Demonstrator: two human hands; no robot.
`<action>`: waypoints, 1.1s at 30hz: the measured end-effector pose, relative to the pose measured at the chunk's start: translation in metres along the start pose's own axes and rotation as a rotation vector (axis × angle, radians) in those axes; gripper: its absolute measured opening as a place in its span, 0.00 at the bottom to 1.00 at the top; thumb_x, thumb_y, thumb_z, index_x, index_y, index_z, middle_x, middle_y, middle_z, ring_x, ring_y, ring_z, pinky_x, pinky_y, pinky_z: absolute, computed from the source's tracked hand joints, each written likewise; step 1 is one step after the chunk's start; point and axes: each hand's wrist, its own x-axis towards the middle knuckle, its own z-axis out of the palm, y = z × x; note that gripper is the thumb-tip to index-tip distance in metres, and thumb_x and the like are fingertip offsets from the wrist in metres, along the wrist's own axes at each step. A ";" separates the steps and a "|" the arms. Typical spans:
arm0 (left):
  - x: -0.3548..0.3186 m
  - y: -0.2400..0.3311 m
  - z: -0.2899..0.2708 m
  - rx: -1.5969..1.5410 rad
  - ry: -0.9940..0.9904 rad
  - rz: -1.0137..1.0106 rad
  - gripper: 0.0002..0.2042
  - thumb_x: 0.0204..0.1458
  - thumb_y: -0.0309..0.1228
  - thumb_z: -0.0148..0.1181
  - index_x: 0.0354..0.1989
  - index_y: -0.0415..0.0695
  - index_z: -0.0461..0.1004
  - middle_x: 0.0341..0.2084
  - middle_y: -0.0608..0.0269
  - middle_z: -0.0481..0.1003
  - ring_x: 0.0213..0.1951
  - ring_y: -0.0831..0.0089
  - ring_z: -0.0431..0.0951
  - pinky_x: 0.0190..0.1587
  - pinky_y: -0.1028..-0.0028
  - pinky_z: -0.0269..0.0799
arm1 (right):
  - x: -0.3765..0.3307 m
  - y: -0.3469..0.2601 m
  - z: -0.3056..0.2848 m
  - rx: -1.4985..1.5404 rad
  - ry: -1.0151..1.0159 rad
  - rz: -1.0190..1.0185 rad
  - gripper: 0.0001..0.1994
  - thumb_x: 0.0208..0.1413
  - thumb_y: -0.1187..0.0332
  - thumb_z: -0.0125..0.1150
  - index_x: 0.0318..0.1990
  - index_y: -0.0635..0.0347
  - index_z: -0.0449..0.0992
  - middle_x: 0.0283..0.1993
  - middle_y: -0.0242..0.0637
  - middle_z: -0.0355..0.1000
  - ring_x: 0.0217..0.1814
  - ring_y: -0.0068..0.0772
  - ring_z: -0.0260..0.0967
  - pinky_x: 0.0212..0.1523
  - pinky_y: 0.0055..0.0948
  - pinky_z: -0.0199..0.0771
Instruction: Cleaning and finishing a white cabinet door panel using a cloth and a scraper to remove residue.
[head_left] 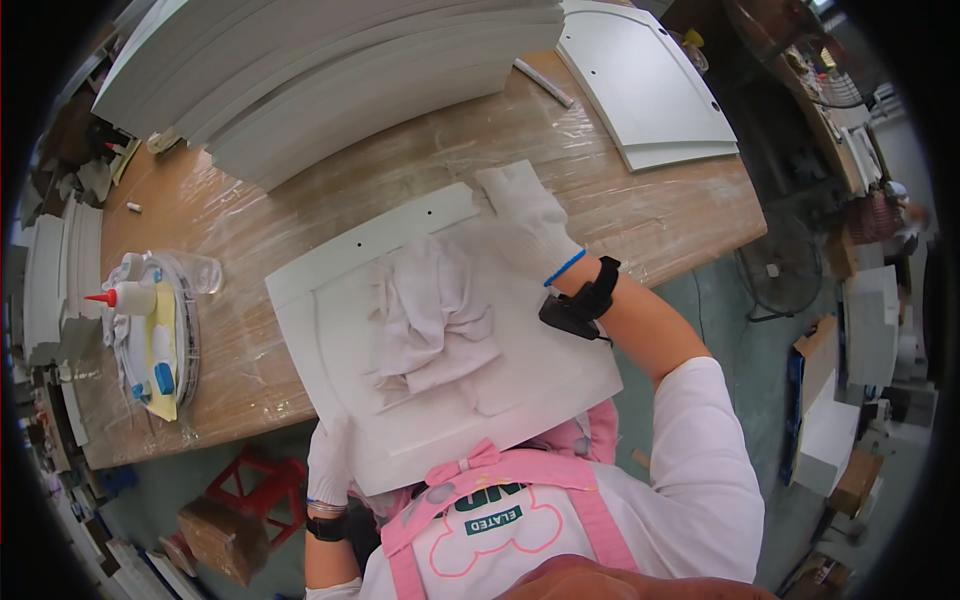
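Observation:
A white panel with a curved groove and two small dark holes lies tilted across the table's near edge, partly over my lap. On its middle rests a crumpled white cloth. My left hand, in a white knit glove, is closed on the panel's near left edge; its fingers are partly hidden. At the far right corner of the panel, my right hand, in a white glove with a blue cuff edge, grips the border. No hand touches the cloth.
A tall stack of white panels stands at the back left. More panels lie at the far right, near a white stick. On the left, a round tray holds a red-tipped bottle. A red stool is below the table.

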 end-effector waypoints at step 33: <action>-0.002 -0.001 0.015 -0.559 -0.075 -0.040 0.19 0.65 0.37 0.55 0.58 0.37 0.69 0.49 0.58 0.76 0.48 0.68 0.79 0.50 0.69 0.77 | 0.046 0.088 -0.031 0.014 -0.129 0.398 0.13 0.62 0.60 0.53 0.45 0.58 0.77 0.39 0.48 0.78 0.44 0.53 0.75 0.43 0.42 0.72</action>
